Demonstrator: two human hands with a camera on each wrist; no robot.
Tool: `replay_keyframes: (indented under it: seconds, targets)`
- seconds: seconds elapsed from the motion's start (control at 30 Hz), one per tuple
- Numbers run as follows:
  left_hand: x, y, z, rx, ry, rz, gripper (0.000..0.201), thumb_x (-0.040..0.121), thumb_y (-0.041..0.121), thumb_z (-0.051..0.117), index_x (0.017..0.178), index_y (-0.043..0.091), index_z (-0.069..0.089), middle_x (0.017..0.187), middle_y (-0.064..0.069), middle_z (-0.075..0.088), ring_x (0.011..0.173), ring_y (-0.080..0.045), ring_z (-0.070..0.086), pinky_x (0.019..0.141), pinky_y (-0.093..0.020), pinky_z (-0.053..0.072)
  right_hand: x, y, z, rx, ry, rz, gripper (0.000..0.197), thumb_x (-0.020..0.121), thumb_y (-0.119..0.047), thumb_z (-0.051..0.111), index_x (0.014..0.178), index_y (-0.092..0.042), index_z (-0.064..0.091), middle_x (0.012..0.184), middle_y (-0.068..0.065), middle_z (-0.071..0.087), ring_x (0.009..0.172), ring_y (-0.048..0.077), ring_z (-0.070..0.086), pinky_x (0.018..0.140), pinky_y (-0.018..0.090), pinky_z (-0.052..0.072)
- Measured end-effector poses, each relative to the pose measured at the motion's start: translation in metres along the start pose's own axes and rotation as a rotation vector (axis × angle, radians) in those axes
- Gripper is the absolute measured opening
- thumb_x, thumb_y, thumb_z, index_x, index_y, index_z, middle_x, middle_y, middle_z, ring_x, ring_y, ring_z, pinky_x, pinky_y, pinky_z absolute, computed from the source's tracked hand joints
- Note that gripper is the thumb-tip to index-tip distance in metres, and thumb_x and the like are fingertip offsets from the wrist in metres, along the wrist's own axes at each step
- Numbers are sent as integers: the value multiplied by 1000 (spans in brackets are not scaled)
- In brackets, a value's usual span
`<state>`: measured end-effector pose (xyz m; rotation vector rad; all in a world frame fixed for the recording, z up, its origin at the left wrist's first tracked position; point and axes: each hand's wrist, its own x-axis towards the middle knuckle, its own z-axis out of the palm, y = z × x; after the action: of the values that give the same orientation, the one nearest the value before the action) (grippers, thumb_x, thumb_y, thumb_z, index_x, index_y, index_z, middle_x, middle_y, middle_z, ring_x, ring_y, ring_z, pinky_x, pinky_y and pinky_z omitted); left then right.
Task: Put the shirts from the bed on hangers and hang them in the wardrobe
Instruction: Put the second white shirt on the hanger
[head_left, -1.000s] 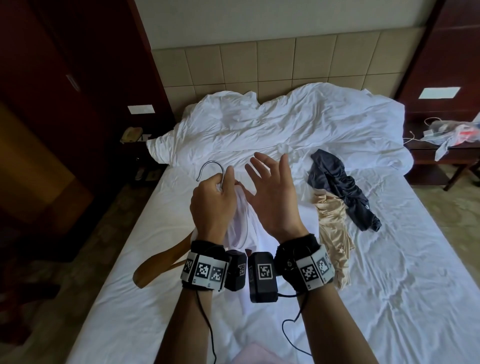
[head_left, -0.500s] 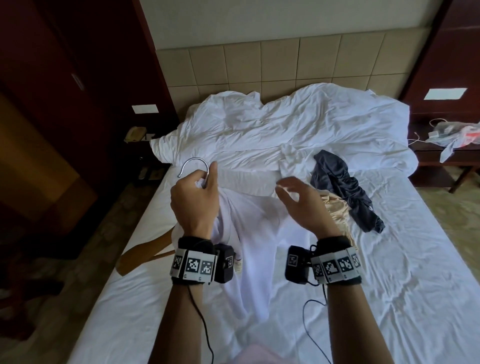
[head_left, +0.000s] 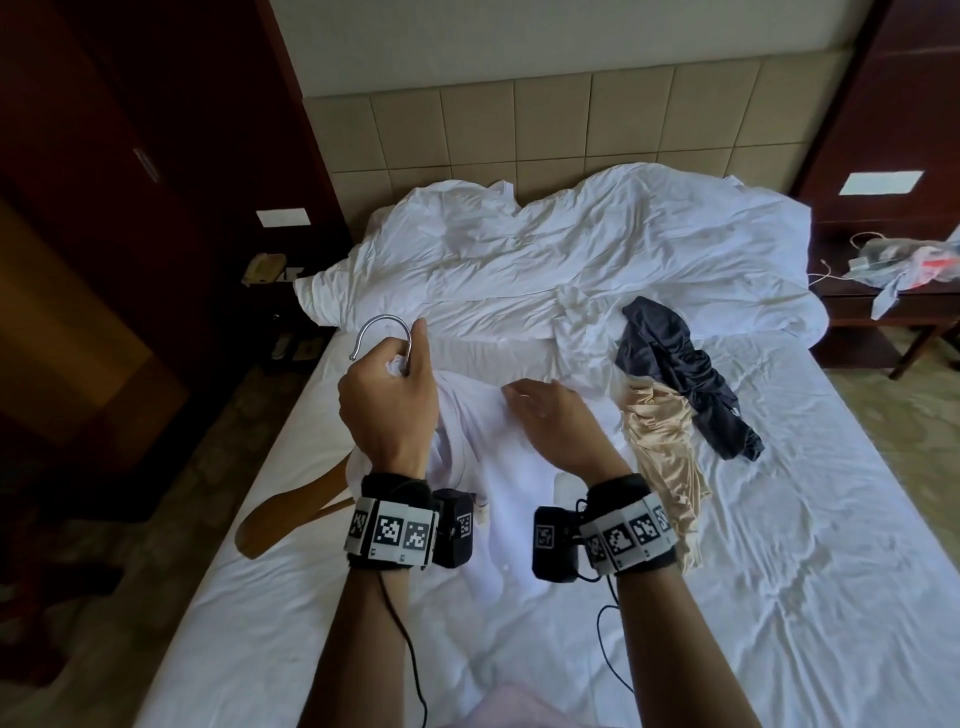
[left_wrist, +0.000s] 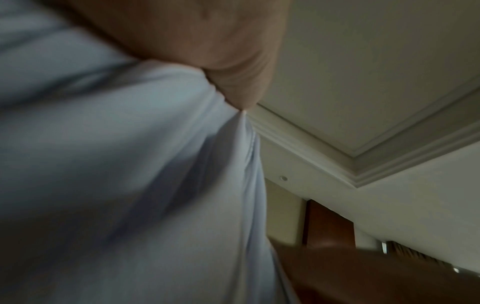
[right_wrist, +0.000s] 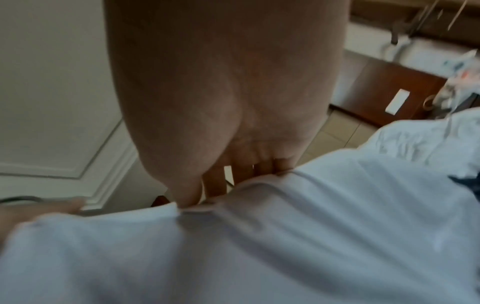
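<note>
White shirt (head_left: 501, 470) spans left hand (head_left: 387, 410) to right hand (head_left: 550, 421).

Head view looks from above the foot of the bed (head_left: 779, 597) toward its headboard (head_left: 571, 130). Both wrist views sit close against the white shirt (head_left: 509, 467) on that bed, tilted upward, and all three share it.

The black left band (head_left: 389, 532) and right band (head_left: 628, 535) carry white coded tiles. Right of the left band sits a black camera box (head_left: 453, 527), and below it hangs a thin cable (head_left: 410, 660).
</note>
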<state>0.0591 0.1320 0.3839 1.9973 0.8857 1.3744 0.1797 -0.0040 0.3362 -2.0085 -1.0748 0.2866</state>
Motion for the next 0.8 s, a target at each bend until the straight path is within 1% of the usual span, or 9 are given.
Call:
replay_keyframes:
  seconds: [0.1,0.2,0.27,0.37,0.5,0.57,0.63,0.7,0.8]
  targets:
    - [0,-3,1,33,11,-20,63,102,48,60,54,13,41,44,-2,44,42,-29,40,44,-42,41,0,-25,7,167,-19,-124,24,109,-14,52,99,-2,70,80,-7,65,74,10,62,78,32,50]
    - [2,-8,-3,28,6,-46,62,101,50,59,55,11,44,46,-3,46,43,-31,44,46,-46,46,0,-39,5,335,-1,-143,20,108,-12,56,117,-7,73,99,-7,74,87,-4,66,83,16,49]
    - [4,-11,-7,-23,14,-65,61,101,48,61,55,10,45,46,-5,47,44,-33,44,48,-47,47,2,-36,0,394,73,-149,24,105,-6,59,123,-11,73,123,-3,74,112,1,68,97,16,50]
    - [10,-14,-12,-111,25,-74,63,100,45,64,56,5,44,47,-10,45,46,-39,41,47,-48,42,5,-16,-7,247,242,-128,20,104,-12,63,122,-13,73,130,0,71,108,6,67,92,8,45]
    - [11,-12,-15,-172,14,-61,67,100,45,65,56,2,39,48,-16,41,49,-43,36,47,-48,37,5,23,-18,-136,438,-161,13,103,-11,62,102,-6,74,110,9,73,110,28,65,101,34,48]
    - [9,-7,-14,-174,9,-51,66,100,45,65,55,4,38,47,-15,40,49,-43,35,47,-48,37,5,29,-16,-272,443,-224,24,100,-4,56,76,-9,61,78,6,65,80,30,60,90,43,52]
    - [7,-1,-10,-163,3,-40,65,100,44,65,55,6,39,46,-12,40,48,-41,35,47,-47,37,5,24,-13,-288,408,-204,31,97,-4,52,67,-11,52,65,6,60,64,31,56,86,45,53]
    - [4,4,-5,-141,-5,-24,63,100,42,65,54,8,40,45,-9,41,46,-38,36,47,-46,38,4,14,-5,-231,342,-139,23,95,-7,53,77,-3,68,80,11,73,76,35,67,87,41,51]
    - [0,3,-1,-88,-32,-1,62,101,44,64,53,12,40,44,-4,43,43,-32,38,45,-47,40,2,-3,-5,135,171,43,28,105,-19,51,109,-12,78,103,-3,77,97,15,70,87,30,49]
